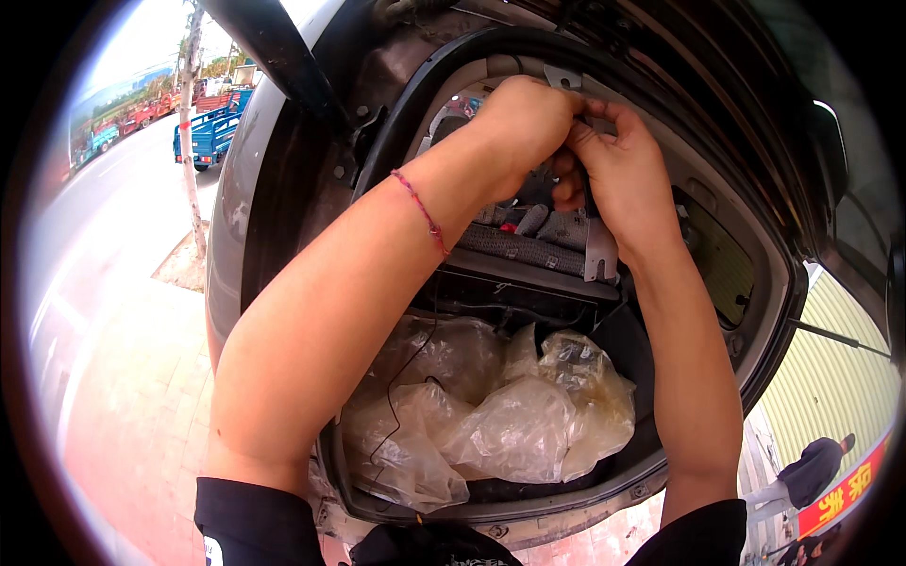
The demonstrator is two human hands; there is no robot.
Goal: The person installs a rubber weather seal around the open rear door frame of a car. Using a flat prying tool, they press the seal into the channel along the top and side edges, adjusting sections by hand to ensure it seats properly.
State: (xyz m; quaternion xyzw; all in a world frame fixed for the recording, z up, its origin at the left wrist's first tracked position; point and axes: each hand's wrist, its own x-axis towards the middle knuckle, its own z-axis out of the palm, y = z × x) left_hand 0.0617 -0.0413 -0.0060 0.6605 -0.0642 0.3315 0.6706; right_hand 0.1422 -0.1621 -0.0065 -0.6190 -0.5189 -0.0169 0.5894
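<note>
Both my arms reach up into the open back of a car [231, 226]. My left hand [528, 123] is closed near the top of the opening, its fingertips meeting those of the right; what they pinch is hidden. My right hand [618, 156] is curled around a long flat metal bracket [599, 250], whose notched silver lower end hangs below the palm. A grey metal plate [563, 77] shows just above the fingertips; whether it belongs to the same bracket I cannot tell. A thin black wire [408, 363] dangles down beside my left forearm.
Crumpled clear plastic bags [514, 429] fill the boot floor. Behind them stands a grey patterned seat back [528, 247]. A dark strut [283, 71] rises at upper left. A tree trunk [186, 141] and blue truck [209, 132] stand left; a person [813, 472] is at lower right.
</note>
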